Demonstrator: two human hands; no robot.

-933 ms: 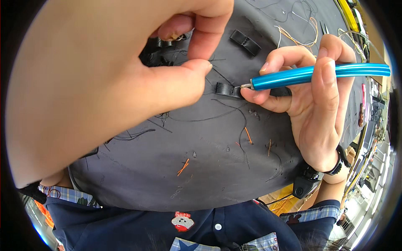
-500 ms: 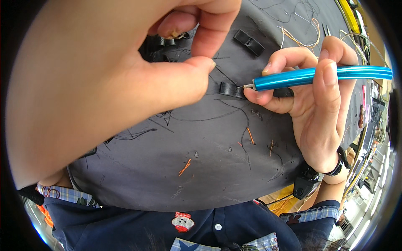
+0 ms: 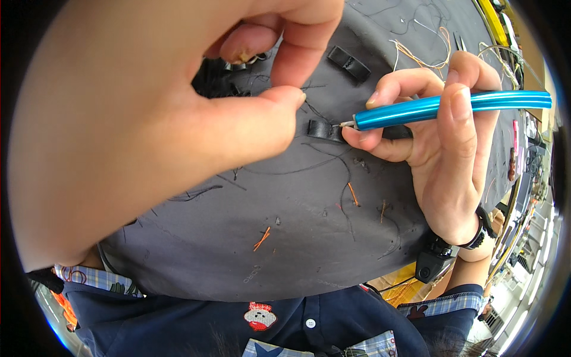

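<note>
My left hand [image 3: 196, 119] pinches a thin black thread [image 3: 314, 110] between thumb and finger; the thread runs down to a small black band-like loop piece [image 3: 321, 129] on the dark mat [image 3: 279, 208]. My right hand [image 3: 446, 143] grips a shiny blue pen-shaped tool [image 3: 404, 112] with a short pale tip, which is at the right part of the loop piece, where the thread meets it. Whether the tip touches it is too small to tell. My right fingertips are beside the piece.
Another black loop piece [image 3: 349, 63] lies behind. Dark pieces [image 3: 220, 77] are partly hidden by my left hand. Loose black threads, orange scraps [image 3: 262, 238] and pale-orange cord [image 3: 422, 56] lie on the mat. A metal pointed tool [image 3: 459, 41] and pink stick [image 3: 515, 131] are at the far right.
Both hands keep their grips. In the last half second my right hand and the blue tool have shifted slightly left, along with the loop piece; the thread looks a little less straight.
</note>
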